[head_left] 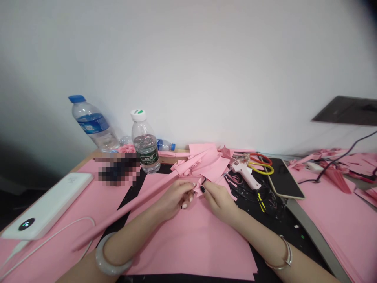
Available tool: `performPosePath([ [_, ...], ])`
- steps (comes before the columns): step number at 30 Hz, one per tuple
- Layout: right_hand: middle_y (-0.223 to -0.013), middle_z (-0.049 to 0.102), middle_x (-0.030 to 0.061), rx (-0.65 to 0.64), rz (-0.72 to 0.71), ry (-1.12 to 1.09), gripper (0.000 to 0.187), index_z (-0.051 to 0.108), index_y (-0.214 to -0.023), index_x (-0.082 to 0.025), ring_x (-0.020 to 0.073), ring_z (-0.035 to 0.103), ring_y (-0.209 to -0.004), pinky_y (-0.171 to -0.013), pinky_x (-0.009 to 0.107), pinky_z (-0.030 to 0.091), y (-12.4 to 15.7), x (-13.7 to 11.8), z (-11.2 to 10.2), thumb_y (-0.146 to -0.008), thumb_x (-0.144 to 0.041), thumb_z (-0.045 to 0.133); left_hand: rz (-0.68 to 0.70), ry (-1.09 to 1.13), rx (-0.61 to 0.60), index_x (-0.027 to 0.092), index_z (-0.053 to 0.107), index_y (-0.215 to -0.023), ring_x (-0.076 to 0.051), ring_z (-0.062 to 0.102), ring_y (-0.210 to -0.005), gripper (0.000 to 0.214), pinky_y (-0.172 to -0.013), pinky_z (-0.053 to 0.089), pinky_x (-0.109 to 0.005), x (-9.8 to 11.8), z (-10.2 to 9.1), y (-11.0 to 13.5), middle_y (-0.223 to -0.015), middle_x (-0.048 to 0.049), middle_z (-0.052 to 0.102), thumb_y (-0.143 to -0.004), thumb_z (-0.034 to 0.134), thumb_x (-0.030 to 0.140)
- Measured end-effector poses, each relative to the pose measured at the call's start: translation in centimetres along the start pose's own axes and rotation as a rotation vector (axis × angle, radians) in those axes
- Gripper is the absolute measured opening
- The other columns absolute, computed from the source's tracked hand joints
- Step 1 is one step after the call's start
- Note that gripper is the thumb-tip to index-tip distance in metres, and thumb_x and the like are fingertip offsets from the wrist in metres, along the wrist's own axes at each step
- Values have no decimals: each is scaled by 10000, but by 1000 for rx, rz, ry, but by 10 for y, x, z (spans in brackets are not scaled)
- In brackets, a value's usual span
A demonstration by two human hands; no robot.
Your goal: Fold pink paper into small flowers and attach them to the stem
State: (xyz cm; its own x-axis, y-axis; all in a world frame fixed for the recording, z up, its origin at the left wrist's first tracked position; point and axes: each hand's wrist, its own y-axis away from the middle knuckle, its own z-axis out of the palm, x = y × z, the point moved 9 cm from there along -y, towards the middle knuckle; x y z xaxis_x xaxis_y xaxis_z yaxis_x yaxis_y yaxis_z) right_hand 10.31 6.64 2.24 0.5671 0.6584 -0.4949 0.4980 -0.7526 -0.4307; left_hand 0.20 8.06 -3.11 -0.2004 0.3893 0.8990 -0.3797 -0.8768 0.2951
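Observation:
My left hand (176,197) and my right hand (219,198) meet over the middle of the desk. Between their fingertips is a small folded piece of pink paper (198,188), pinched from both sides. Under my hands lies a stack of pink paper sheets (188,243). Just beyond my fingers is a heap of cut and crumpled pink paper (206,163). A long rolled pink paper stick (129,207) slants from that heap toward the lower left, passing behind my left forearm.
A white power bank (48,204) with a cable lies at left. Two water bottles, one blue-capped (96,124) and one white-capped (145,145), stand at the back. Right of my hands are a glue gun (246,175), yellow-handled scissors (262,169), a dark-screened tablet (284,179) and more pink sheets (338,220).

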Motion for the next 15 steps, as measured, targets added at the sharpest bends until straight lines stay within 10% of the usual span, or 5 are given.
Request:
performPosePath([
  [15,-681,567,12,-11,19,25,189,420,-800,-239,178,537,-583,-544,266,393,2,3,2,-940,-130,353,279,-372,-70,204,464,-699,-84,455,-358,367,-414,328,-217,18,1,1,-454,85,480,-899,569,493],
])
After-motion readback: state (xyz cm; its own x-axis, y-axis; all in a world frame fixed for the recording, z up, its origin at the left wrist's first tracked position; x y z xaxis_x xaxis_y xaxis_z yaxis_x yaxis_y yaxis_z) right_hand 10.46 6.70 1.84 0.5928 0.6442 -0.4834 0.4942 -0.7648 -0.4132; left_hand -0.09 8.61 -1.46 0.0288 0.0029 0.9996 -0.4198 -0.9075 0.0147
